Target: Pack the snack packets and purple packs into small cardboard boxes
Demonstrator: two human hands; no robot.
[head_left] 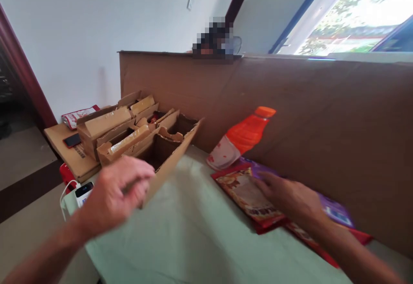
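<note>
My left hand (118, 193) hovers by the near end of the cardboard boxes, fingers loosely curled with a gap to the thumb and nothing seen in them. My right hand (290, 193) reaches over a red snack packet (240, 189), its fingers stretched out at the packet's upper side; whether they touch it I cannot tell. Behind the packet an orange bottle (247, 131) with an orange cap and a pale lower part slants to the right. A purple packet (335, 211) and another red packet (309, 236) lie partly under my right forearm.
Open cardboard boxes (164, 146) with compartments stand at the left on the green-covered table (180, 232). A tall cardboard panel (309, 116) borders the back, with a blurred-out person beyond. Left are a phone (72, 140), a red-white bag (77, 117) and a white cabled device (83, 193).
</note>
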